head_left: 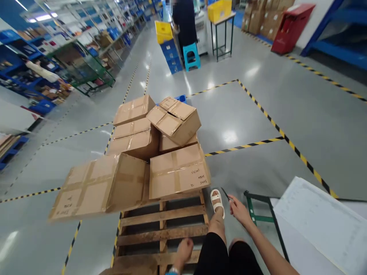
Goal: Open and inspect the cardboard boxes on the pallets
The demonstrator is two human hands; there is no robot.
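Several taped cardboard boxes are piled on a wooden pallet (163,225). The nearest upright box (177,173) has handwriting on its side. A large box (94,187) hangs off the pallet's left edge, tilted and blurred. One box (174,120) lies askew on top of the pile. My right hand (239,210) grips a thin dark blade (225,194), held just right of my sandalled foot (217,202). My left hand (183,250) is low over the pallet's near slats, fingers curled, with nothing visible in it.
A green-framed table (258,217) with a white sheet (321,221) stands close on my right. Yellow-black tape (286,139) marks the grey floor. A person (183,21) stands far back beside a blue stool (191,55) and yellow bins (163,30). Shelving (57,65) lines the left.
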